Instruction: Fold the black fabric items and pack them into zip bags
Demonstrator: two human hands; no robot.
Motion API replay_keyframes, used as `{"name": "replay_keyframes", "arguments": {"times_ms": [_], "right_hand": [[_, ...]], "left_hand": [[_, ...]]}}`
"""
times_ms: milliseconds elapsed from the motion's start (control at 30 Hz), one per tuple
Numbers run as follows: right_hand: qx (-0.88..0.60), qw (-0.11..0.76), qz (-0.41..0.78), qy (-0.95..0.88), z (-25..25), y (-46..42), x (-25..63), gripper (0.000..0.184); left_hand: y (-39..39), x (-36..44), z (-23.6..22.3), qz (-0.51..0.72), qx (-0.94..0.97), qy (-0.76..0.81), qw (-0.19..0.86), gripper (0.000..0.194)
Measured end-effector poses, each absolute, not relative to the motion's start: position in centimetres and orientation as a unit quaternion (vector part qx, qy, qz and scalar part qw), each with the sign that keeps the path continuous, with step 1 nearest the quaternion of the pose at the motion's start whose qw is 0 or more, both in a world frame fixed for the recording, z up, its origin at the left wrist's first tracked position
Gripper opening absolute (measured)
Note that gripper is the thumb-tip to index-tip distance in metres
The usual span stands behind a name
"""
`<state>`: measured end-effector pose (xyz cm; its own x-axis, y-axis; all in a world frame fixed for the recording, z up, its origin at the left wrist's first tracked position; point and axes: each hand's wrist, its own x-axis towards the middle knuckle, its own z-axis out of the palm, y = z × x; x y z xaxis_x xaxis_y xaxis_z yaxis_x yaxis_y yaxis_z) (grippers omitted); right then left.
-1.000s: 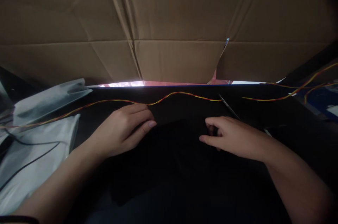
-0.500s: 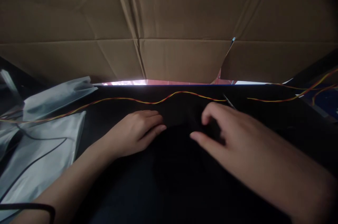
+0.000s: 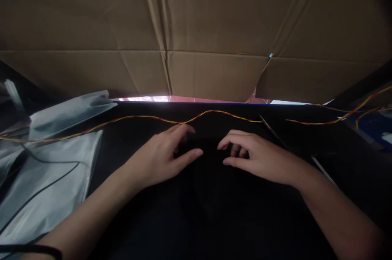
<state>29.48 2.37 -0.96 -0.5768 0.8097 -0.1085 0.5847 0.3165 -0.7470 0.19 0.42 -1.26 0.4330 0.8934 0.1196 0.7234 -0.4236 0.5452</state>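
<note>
My left hand (image 3: 165, 156) rests low over a black surface (image 3: 208, 219), thumb and fingers apart with nothing visible between them. Facing it, my right hand (image 3: 252, 154) has curved fingers and its thumb held apart, also without a visible object. Beyond both hands runs a twisted red-and-yellow wire (image 3: 211, 112), which neither hand touches. A thin pale-edged item (image 3: 272, 130) lies just behind my right hand, and a similar thin edge (image 3: 324, 169) shows by the right wrist. Anything black lying between the hands is too dark to make out.
A cardboard sheet (image 3: 214, 11) stands across the back. To the left are a rolled clear plastic bag (image 3: 72, 113), a flat plastic bag (image 3: 58, 186) and a thin black cable (image 3: 39, 188). Something blue (image 3: 372, 129) sits at far right.
My right hand has drawn back and its fingers have settled into a looser curve. My left hand's fingers have parted from the thumb. The view has shifted slightly.
</note>
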Motion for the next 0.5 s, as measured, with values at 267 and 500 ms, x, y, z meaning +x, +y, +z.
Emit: {"name": "replay_keyframes", "arguments": {"times_ms": [267, 500], "right_hand": [[-0.386, 0.306, 0.390, -0.778, -1.4, 1.3, 28.8, 0.011], [-0.257, 0.163, 0.293, -0.906, -1.7, -0.7, 27.6, 0.006]], "left_hand": [[0.0, -1.4, 0.4, 0.123, 0.807, 0.465, 0.342, 0.044], [-3.2, -1.1, 3.5, 0.210, 0.851, 0.461, 0.140, 0.030]]}}
